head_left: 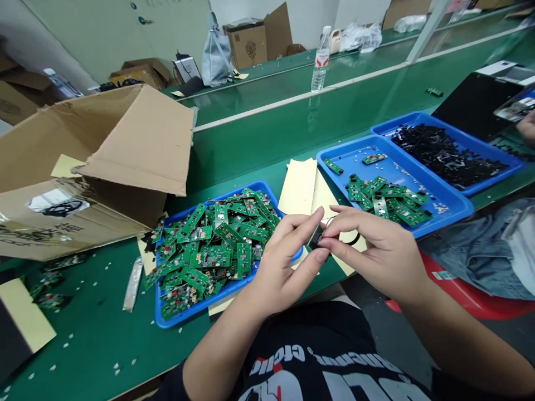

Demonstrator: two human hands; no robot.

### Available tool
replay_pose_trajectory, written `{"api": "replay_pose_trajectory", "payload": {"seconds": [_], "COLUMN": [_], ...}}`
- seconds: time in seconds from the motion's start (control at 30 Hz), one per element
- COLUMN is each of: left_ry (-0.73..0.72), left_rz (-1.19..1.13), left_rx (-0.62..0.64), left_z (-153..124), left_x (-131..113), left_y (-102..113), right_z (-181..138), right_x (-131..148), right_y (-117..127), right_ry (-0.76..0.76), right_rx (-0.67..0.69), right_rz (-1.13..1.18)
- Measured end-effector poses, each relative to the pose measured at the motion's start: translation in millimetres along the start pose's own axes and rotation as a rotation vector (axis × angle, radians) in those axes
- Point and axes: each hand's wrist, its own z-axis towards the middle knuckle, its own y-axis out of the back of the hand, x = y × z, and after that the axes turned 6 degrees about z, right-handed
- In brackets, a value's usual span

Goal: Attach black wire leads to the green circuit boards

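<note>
In front of my chest, my left hand pinches a small dark green circuit board between thumb and fingers. My right hand meets it from the other side, its thumb and fingertips closed at the board's edge. What the right fingertips hold is mostly hidden. A thin black curved piece, like a wire, shows just under the right fingers. Left of my hands, a blue tray is heaped with green circuit boards. Sheets of yellow paper lie beyond my hands.
At right stand a blue tray with fewer boards and another blue tray of small black parts. An open cardboard box fills the left. A water bottle stands on the ledge. Another person's hand shows at far right.
</note>
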Motion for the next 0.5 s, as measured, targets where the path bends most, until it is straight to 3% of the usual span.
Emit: {"api": "replay_pose_trajectory", "payload": {"seconds": [0.2,0.4,0.5], "left_ry": [0.156,0.181,0.246], "left_rz": [-0.041,0.024,0.111], "left_rx": [0.019,0.017,0.027], "left_z": [-2,4,-1], "left_x": [1,0,16], "left_y": [3,1,5], "right_z": [-1,3,5], "right_x": [-4,-2,-7], "right_y": [3,-1,-4], "right_ry": [0.013,0.113,0.135], "right_rx": [0.064,-0.039,-0.069], "right_rz": [-0.029,-0.213,-0.307]}}
